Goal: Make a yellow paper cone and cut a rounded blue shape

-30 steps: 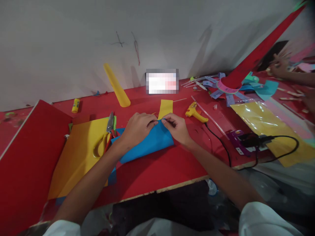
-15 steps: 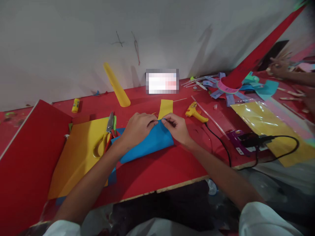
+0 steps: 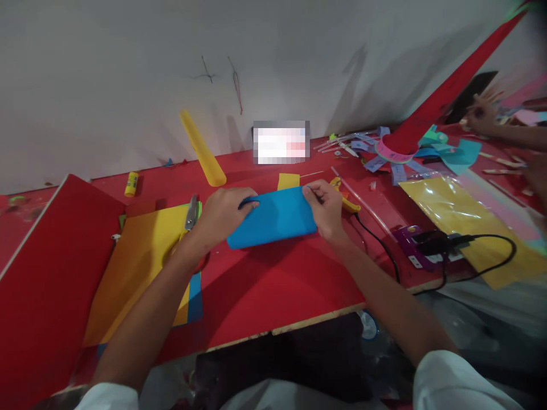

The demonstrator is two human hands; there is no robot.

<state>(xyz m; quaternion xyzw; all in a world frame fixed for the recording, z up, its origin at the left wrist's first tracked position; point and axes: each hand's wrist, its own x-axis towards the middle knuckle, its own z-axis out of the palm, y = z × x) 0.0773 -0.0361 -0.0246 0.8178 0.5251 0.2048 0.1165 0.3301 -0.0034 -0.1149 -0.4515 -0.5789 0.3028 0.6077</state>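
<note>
A sheet of blue paper point(image 3: 276, 219), its far edge curled over, is stretched between my two hands above the red table. My left hand point(image 3: 226, 213) pinches its upper left end, where the rolled edge shows past the fingers. At the upper right corner my right hand point(image 3: 323, 208) grips the paper between thumb and fingers. Behind the blue sheet lies a small yellow paper piece point(image 3: 289, 181), partly covered. Just past my right hand is a yellow glue gun point(image 3: 350, 205), mostly hidden by that hand.
Scissors point(image 3: 191, 213) lie on yellow sheets point(image 3: 128, 267) at left, beside a red board point(image 3: 51, 273). A yellow paper cone point(image 3: 203, 148) and a glue stick point(image 3: 131, 184) stand behind. A purple power strip point(image 3: 412, 247) with cables sits right. Another person's hand point(image 3: 482, 114) shows far right.
My hands have moved apart along the edge of the blue paper, the right hand rightward and up. The sheet is lifted and now covers more of the small yellow piece.
</note>
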